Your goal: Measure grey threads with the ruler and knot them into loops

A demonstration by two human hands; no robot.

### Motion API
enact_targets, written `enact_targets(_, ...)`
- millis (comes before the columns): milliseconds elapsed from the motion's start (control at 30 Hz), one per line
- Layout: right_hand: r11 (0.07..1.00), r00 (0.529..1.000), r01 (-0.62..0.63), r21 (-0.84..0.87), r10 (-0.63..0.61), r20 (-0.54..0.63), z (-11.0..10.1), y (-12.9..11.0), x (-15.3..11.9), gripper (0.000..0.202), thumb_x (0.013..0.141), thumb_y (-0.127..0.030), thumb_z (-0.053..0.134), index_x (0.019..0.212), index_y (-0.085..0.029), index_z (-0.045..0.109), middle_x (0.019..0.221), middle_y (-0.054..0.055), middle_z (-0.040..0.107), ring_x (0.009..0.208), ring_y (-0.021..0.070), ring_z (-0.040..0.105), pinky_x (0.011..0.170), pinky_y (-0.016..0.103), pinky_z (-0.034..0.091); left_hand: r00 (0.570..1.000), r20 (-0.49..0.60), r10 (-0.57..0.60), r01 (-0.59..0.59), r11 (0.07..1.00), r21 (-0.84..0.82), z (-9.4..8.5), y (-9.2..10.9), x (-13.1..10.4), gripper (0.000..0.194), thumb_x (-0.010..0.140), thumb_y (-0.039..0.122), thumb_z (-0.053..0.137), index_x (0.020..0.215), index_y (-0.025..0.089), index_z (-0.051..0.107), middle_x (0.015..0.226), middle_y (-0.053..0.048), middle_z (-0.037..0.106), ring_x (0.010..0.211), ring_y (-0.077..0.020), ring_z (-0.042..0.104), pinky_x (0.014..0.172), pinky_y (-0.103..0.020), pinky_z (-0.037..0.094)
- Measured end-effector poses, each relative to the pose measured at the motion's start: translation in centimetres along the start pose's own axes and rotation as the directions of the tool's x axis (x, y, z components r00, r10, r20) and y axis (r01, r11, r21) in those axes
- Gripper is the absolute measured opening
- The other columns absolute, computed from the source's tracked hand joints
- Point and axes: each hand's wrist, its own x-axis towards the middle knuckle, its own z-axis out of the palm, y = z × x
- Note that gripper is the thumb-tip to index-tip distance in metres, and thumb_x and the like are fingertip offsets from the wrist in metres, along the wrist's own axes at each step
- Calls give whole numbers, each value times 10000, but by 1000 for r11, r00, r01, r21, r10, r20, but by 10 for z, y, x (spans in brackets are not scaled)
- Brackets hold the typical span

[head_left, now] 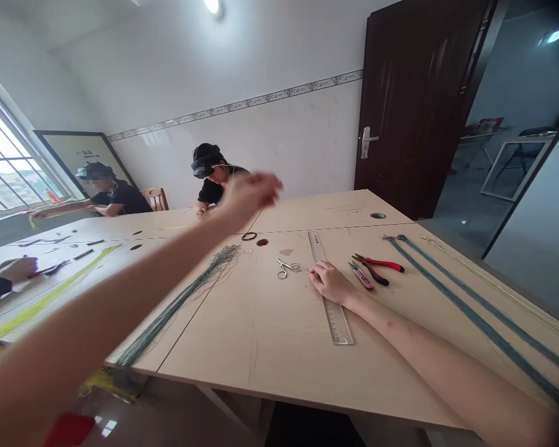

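Note:
My left hand [254, 194] is raised above the table's far side, smeared by motion. Its fingers look bent, but whether they hold anything does not show. My right hand [330, 282] rests on a clear ruler [339, 323], fingers curled together near the ruler's middle; what they pinch, if anything, is hidden. Small silver scissors [286, 267] lie to its left. Just right of it are pink thread snips [361, 276] and red-and-black pliers [377, 267]. A bundle of grey-green threads [181, 295] stretches across the table below my left forearm.
Two more grey-green bundles [470, 310] lie at the right, beside pale cords [475, 267]. Yellow threads [51, 301] and another person's hand [21, 271] are at left. A person [218, 174] sits opposite, another [116, 195] farther left. A dark ring [249, 236] lies near a table hole [262, 243].

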Motion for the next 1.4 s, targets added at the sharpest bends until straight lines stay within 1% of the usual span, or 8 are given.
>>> enact_targets(100, 993, 997, -57, 108, 62, -48, -4, -2, 0, 201, 933, -310, 532, 928, -124, 609, 952, 48, 615, 905, 185, 593, 840, 397, 481, 943, 331, -37, 114, 969, -217, 69, -80, -44, 128, 865, 227, 598, 845, 101, 613, 786, -15, 627, 682, -118, 607, 640, -279, 535)
enact_targets(167, 975, 990, -101, 200, 118, -73, -6, 0, 0, 241, 946, -342, 506, 933, -123, 606, 911, 41, 619, 847, 172, 604, 793, 370, 499, 913, 404, -51, 201, 920, -337, 103, -121, -65, 140, 877, 229, 578, 820, 103, 597, 757, -4, 605, 657, -111, 591, 622, -267, 524)
enact_targets(233, 945, 985, -129, 300, 157, -71, -7, 2, 0, 287, 959, -377, 471, 937, -122, 601, 881, 38, 623, 796, 158, 613, 747, 344, 513, 901, 430, -63, 269, 857, -439, 123, -148, -76, 156, 895, 251, 550, 859, 103, 584, 772, -8, 594, 664, -111, 583, 620, -267, 516)
enact_targets(333, 895, 987, -138, 424, 161, -20, -8, 2, -1, 357, 973, -422, 420, 909, -120, 599, 832, 33, 626, 752, 147, 619, 716, 326, 517, 883, 465, -69, 342, 772, -535, 131, -165, -81, 151, 884, 262, 564, 895, 111, 571, 745, 6, 572, 625, -103, 559, 588, -251, 492)
enact_targets(633, 812, 988, -153, 563, 110, 111, -15, -5, -2, 395, 949, -448, 452, 749, -133, 580, 715, 2, 590, 711, 145, 587, 731, 325, 473, 843, 532, -82, 425, 709, -563, 127, -168, -87, 275, 753, 333, 703, 865, 129, 558, 710, -3, 638, 588, -79, 530, 574, -195, 394)
enact_targets(933, 814, 974, -219, 538, 152, 167, -31, -22, -20, 127, 889, -232, 532, 826, -150, 605, 787, 17, 645, 792, 155, 606, 750, 292, 451, 829, 551, -101, 439, 726, -529, 124, -160, -93, 285, 735, 305, 714, 875, 133, 535, 629, 24, 616, 578, -76, 545, 588, -188, 415)
enact_targets(1133, 805, 951, -308, 506, 253, 177, -40, -37, -39, 189, 886, -243, 526, 723, -164, 577, 695, -7, 611, 682, 132, 572, 646, 248, 434, 760, 645, -81, 497, 712, -496, 120, -151, -110, 222, 750, 269, 702, 828, 128, 550, 627, 21, 622, 586, -68, 550, 557, -161, 410)
enact_targets(1400, 800, 942, -332, 499, 313, 124, -51, -44, -45, 189, 919, -261, 515, 768, -167, 580, 718, -14, 584, 714, 117, 563, 673, 235, 433, 676, 731, -88, 597, 647, -474, 116, -146, -114, 137, 798, 248, 627, 793, 122, 573, 640, 25, 556, 611, -68, 491, 590, -186, 375)
